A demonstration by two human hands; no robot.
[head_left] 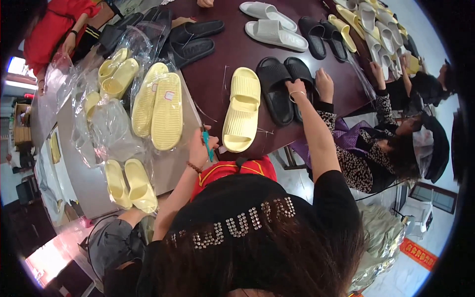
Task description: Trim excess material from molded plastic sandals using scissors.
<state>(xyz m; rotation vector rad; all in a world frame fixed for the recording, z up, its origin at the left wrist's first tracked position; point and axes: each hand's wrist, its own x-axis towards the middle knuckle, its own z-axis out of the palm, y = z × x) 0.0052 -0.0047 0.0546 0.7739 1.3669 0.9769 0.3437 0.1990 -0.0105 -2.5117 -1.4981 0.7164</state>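
Note:
My left hand (199, 150) is closed around a small pair of teal snips (206, 142), by the front edge of the dark red table (217, 81). My right hand (296, 88) reaches forward to a pair of black slippers, its fingers gripping the strap of the right black slipper (299, 67). Beside it lies the left black slipper (276, 94). Between my hands is pale yellow footwear (242, 111) with two ribbed straps showing; I cannot tell whether it is one slipper or two overlapping.
At left, bagged yellow slippers (167, 111) lie sole up on a grey-brown surface (81, 171), with more yellow slippers (131, 185) nearer. Grey slippers (276, 35) and black ones (193, 49) lie farther off. A co-worker's hand (324, 85) is close to my right hand; other people sit around.

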